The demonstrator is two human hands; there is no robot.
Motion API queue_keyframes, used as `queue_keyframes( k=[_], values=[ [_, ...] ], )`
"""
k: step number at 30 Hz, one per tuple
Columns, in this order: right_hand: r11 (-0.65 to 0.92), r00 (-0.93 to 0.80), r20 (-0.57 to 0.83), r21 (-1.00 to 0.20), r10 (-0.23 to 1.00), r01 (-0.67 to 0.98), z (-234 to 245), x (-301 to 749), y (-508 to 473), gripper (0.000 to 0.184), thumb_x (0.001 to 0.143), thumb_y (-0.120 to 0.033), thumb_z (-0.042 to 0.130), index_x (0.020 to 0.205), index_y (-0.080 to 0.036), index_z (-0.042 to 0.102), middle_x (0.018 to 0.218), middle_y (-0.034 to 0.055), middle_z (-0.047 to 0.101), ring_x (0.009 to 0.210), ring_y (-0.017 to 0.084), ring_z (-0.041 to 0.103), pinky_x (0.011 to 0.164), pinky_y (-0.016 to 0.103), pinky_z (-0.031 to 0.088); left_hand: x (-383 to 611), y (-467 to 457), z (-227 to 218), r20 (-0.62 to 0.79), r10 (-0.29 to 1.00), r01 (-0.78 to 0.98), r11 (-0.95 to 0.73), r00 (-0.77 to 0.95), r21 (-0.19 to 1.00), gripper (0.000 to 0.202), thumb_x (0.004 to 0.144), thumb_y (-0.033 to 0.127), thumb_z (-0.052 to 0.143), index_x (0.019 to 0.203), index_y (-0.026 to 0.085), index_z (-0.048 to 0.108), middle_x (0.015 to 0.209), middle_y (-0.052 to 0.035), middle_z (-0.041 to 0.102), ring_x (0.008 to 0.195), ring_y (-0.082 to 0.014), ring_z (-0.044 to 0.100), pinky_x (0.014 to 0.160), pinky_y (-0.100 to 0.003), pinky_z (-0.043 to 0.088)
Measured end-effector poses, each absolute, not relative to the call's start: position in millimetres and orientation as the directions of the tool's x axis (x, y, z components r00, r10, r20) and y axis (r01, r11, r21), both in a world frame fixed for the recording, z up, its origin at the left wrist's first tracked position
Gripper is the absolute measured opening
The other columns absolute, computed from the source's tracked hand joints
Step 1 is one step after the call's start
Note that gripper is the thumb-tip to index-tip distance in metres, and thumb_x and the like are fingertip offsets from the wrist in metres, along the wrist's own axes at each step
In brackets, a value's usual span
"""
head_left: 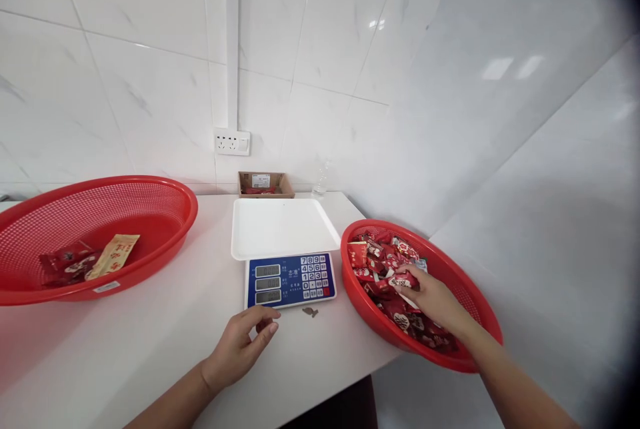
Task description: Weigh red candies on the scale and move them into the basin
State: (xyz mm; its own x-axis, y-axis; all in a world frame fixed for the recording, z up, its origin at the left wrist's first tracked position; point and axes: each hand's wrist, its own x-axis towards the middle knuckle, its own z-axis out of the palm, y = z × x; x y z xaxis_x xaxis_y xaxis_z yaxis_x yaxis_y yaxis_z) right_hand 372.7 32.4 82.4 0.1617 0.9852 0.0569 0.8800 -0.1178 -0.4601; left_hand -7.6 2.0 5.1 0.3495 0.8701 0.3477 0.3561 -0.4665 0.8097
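Note:
My right hand (434,299) reaches into the red basket (467,286) on the right and its fingers close on a red wrapped sweet (403,280) among several red packets. My left hand (243,344) rests on the white table just in front of the scale (289,279), fingers curled loosely with nothing visible in them. The scale has a blue keypad front and a bare white weighing pan (283,226).
A large red basket (165,199) at the left holds a few packets, one beige (114,254). A small brown scrap (310,312) lies before the scale. A cardboard box (265,184) and a clear bottle (321,181) stand by the tiled wall under a socket (233,142). The table's right edge runs under the right basket.

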Motion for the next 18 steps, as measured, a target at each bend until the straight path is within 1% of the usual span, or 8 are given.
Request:
queue_keyframes(
  k=[5, 8, 10, 12, 13, 14, 15, 18],
  values=[
    [-0.227, 0.313, 0.068, -0.547, 0.947, 0.806, 111, 365, 31, 0.027, 0.073, -0.047, 0.053, 0.088, -0.025, 0.055, 0.085, 0.0012, 0.069, 0.081, 0.023, 0.063, 0.069, 0.032, 0.047, -9, 3, 7, 0.359, 0.871, 0.35, -0.468, 0.334, 0.811, 0.02, 0.087, 0.032, 0.044, 0.09, 0.019, 0.06, 0.08, -0.0031, 0.065, 0.069, -0.0135, 0.059, 0.064, -0.023, 0.05],
    [-0.259, 0.376, 0.073, -0.604, 0.924, 0.754, 115, 367, 32, 0.03, 0.072, -0.052, 0.054, 0.08, -0.023, 0.054, 0.077, 0.0022, 0.068, 0.075, 0.024, 0.064, 0.065, 0.033, 0.048, -9, 3, 6, 0.357, 0.869, 0.351, -0.471, 0.342, 0.81, 0.02, 0.087, 0.032, 0.045, 0.09, 0.019, 0.06, 0.08, -0.0029, 0.065, 0.068, -0.0131, 0.059, 0.064, -0.023, 0.049],
    [-0.253, 0.417, 0.065, -0.706, 0.907, 0.662, 110, 372, 35, 0.031, 0.071, -0.052, 0.056, 0.081, -0.023, 0.053, 0.076, 0.0034, 0.067, 0.072, 0.024, 0.064, 0.062, 0.034, 0.049, -9, 3, 4, 0.354, 0.869, 0.349, -0.469, 0.345, 0.811, 0.02, 0.088, 0.032, 0.044, 0.09, 0.019, 0.06, 0.079, -0.0028, 0.065, 0.068, -0.0129, 0.059, 0.063, -0.022, 0.049],
    [-0.228, 0.45, 0.031, -0.83, 0.892, 0.509, 103, 379, 38, 0.031, 0.071, -0.05, 0.057, 0.086, -0.023, 0.053, 0.084, 0.0058, 0.067, 0.076, 0.024, 0.065, 0.063, 0.034, 0.052, -9, 4, 3, 0.353, 0.869, 0.349, -0.469, 0.346, 0.811, 0.02, 0.088, 0.032, 0.044, 0.09, 0.019, 0.06, 0.079, -0.0027, 0.064, 0.068, -0.0129, 0.058, 0.063, -0.022, 0.049],
    [-0.212, 0.457, 0.017, -0.87, 0.889, 0.444, 99, 382, 40, 0.032, 0.071, -0.048, 0.057, 0.089, -0.022, 0.053, 0.09, 0.0072, 0.067, 0.08, 0.024, 0.065, 0.066, 0.033, 0.052, -9, 4, 3, 0.352, 0.869, 0.35, -0.469, 0.348, 0.811, 0.02, 0.088, 0.032, 0.044, 0.09, 0.019, 0.06, 0.079, -0.0028, 0.064, 0.069, -0.0129, 0.058, 0.064, -0.023, 0.049],
    [-0.205, 0.455, 0.013, -0.88, 0.89, 0.427, 95, 386, 41, 0.032, 0.072, -0.048, 0.055, 0.091, -0.022, 0.053, 0.096, 0.0085, 0.067, 0.086, 0.024, 0.064, 0.071, 0.034, 0.052, -9, 4, 2, 0.351, 0.868, 0.35, -0.469, 0.35, 0.811, 0.02, 0.088, 0.032, 0.044, 0.09, 0.019, 0.06, 0.08, -0.0028, 0.064, 0.069, -0.013, 0.058, 0.064, -0.023, 0.048],
    [-0.21, 0.448, 0.019, -0.865, 0.894, 0.455, 91, 390, 43, 0.033, 0.073, -0.047, 0.054, 0.094, -0.021, 0.054, 0.102, 0.0094, 0.066, 0.092, 0.024, 0.063, 0.076, 0.034, 0.051, -9, 4, 2, 0.348, 0.868, 0.351, -0.468, 0.353, 0.811, 0.021, 0.088, 0.032, 0.044, 0.09, 0.02, 0.06, 0.08, -0.0028, 0.064, 0.069, -0.0131, 0.058, 0.064, -0.023, 0.048],
    [-0.248, 0.413, 0.034, -0.754, 0.91, 0.608, 78, 400, 47, 0.044, 0.071, -0.048, 0.056, 0.106, -0.021, 0.056, 0.117, 0.0111, 0.06, 0.108, 0.028, 0.055, 0.091, 0.041, 0.043, -9, 4, 2, 0.337, 0.871, 0.357, -0.46, 0.356, 0.813, 0.021, 0.088, 0.033, 0.043, 0.089, 0.02, 0.06, 0.08, -0.0027, 0.064, 0.069, -0.0133, 0.058, 0.064, -0.023, 0.048]
  ],
)
